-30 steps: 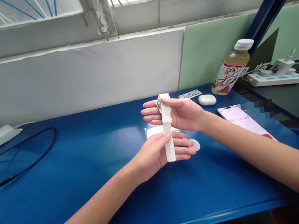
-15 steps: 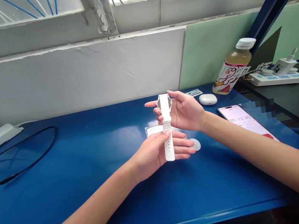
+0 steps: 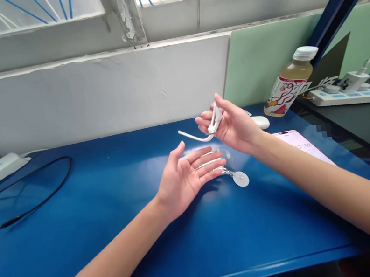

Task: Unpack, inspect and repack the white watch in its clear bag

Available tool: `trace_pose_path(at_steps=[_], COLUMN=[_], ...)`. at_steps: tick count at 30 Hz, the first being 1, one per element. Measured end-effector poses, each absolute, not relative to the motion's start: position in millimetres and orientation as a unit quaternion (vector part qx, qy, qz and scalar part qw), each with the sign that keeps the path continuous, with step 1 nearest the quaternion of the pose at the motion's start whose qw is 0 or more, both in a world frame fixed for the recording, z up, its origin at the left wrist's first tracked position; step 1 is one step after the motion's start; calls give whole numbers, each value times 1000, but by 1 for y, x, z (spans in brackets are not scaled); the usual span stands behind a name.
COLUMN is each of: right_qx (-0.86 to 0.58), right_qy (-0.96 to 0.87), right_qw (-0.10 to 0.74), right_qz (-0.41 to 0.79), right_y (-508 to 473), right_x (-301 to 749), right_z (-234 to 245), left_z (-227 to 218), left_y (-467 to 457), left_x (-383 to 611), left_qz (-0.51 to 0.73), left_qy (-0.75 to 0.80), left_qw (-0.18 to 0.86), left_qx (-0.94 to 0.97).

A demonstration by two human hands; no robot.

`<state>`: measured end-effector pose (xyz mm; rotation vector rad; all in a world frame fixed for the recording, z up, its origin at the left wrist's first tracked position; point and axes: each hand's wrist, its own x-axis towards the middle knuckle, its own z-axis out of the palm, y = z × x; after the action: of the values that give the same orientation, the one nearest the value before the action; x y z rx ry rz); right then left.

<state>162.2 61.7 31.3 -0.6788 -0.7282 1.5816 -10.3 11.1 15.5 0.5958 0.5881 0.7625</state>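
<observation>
Held up in my right hand [image 3: 234,125] is a white wristwatch [image 3: 216,119], turned edge-on between thumb and fingers. Its loose strap end sticks out to the left and curves over my other palm. My left hand [image 3: 186,176] is open, palm up, fingers spread toward the right, and apart from the watch. Behind its fingertips a clear plastic packet partly shows on the desk. A round white tag [image 3: 241,178] on a short chain lies just right of those fingertips.
On the blue desk [image 3: 137,260], a phone [image 3: 305,146] and a white earbud case [image 3: 261,122] lie partly behind my right arm. A juice bottle [image 3: 288,86] leans at the back right. Power strips [image 3: 344,96] sit at both sides, and a black cable [image 3: 39,200] curls at left.
My left hand has let go of the strap and opened. My right hand has lifted slightly to the right and turned the watch from flat-on to edge-on.
</observation>
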Motion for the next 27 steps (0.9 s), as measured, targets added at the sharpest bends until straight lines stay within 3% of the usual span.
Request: trace_pose_path(at_steps=[4,9,12,22,27], right_qx=[-325,-382,-392,-276,-239], right_qy=[-445,-552,-579,-448,-397], right_qw=[539,547,531,455,450], right_qz=[637,501,480,718,763], right_y=[52,44,42,46,45], right_x=[152,148,148,149,153], right_z=[28,26,25,30,36], left_z=[11,4,3,2,0], left_y=[11,10,8,2,0], left_x=[-10,-10,-10,-5,-3], left_qz=[376,359,344,305,294], left_qy=[277,284,297,291,315], left_qw=[812,767,753,757,763], left_qx=[350,450,475,500,481])
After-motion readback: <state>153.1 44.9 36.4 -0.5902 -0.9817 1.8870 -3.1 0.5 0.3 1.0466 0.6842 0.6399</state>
